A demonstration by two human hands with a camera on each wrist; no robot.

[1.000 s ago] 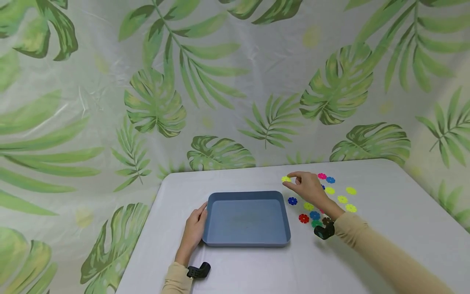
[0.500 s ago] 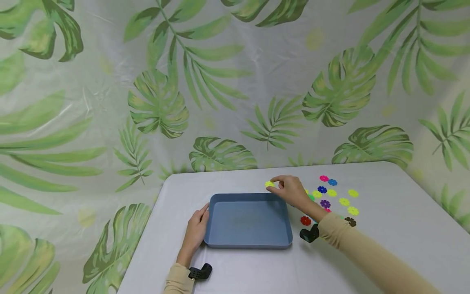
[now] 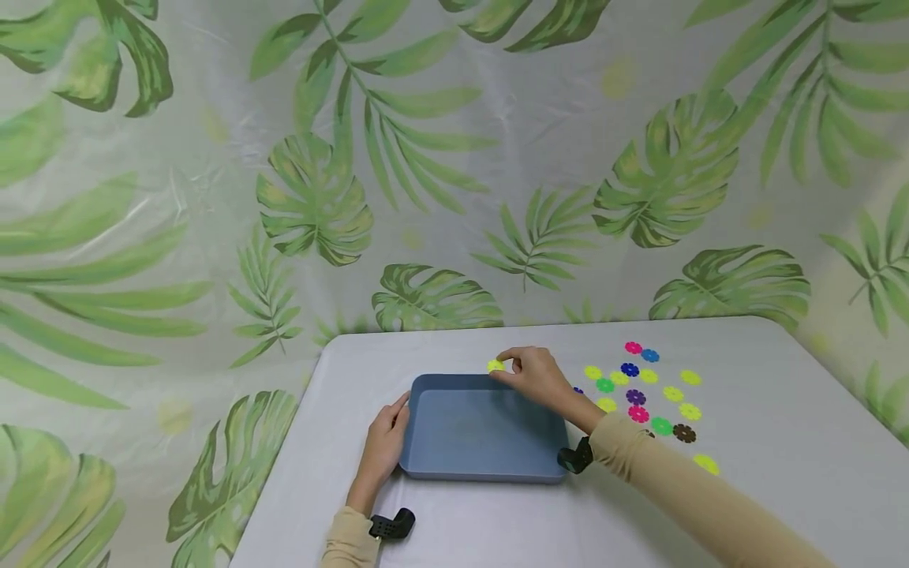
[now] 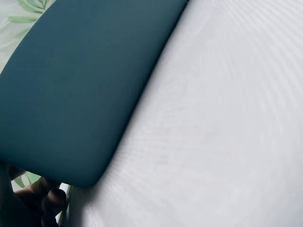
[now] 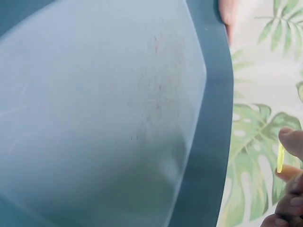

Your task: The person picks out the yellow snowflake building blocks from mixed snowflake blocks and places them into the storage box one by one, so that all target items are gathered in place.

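A blue-grey rectangular tray [image 3: 483,434] lies on the table with nothing in it. My left hand [image 3: 383,442] rests against its left side, fingers along the outer wall; in the left wrist view the fingertips [image 4: 54,201] show dark beside the tray's corner. Above the tray's far rim, my right hand [image 3: 536,375] pinches a yellow notched plastic disc [image 3: 495,366] between thumb and forefinger. The right wrist view shows that disc [image 5: 280,158] edge-on, outside the rim, with the other fingers curled below. Part of the tray's right side is hidden under the right hand and wrist.
Several loose notched discs lie right of the tray, among them a purple disc [image 3: 635,397], a pink disc [image 3: 638,413] and a brown disc [image 3: 685,433]. A white cloth covers the table [image 3: 767,394]. Behind it hangs a leaf-patterned curtain [image 3: 440,229].
My right hand has carried the yellow disc leftward, from beside the loose discs to over the tray's far rim. More of the loose discs now show. The left hand stays at the tray.
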